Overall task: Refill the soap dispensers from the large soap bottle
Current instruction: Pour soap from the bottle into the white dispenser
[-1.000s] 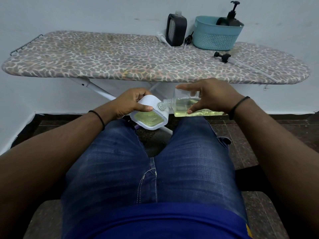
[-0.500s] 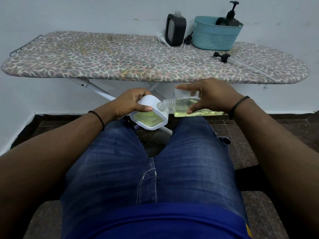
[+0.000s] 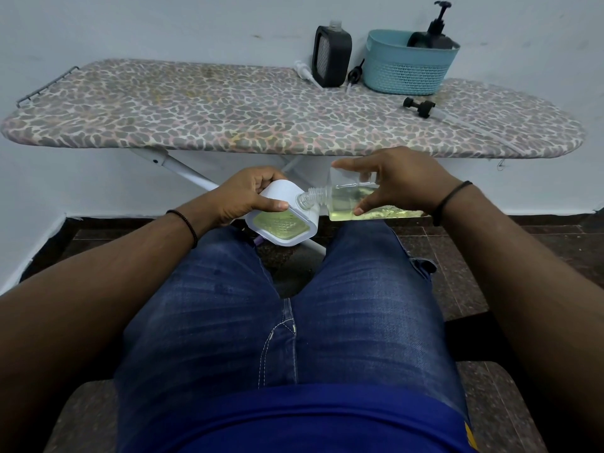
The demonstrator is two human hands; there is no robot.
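Observation:
My left hand grips a white square soap dispenser with a yellow-green window, tilted above my knees. My right hand holds a clear bottle of pale yellow soap on its side, thumb under it and fingers over it. The bottle's threaded neck touches the top of the white dispenser. A black square dispenser without its pump stands on the ironing board. Another black pump dispenser sits in the teal basket.
Loose pump heads lie on the board: a white one left of the black dispenser, a black one beside the basket, and a black one with a tube further right. My jeans-clad legs fill the foreground. The board's white legs cross behind my hands.

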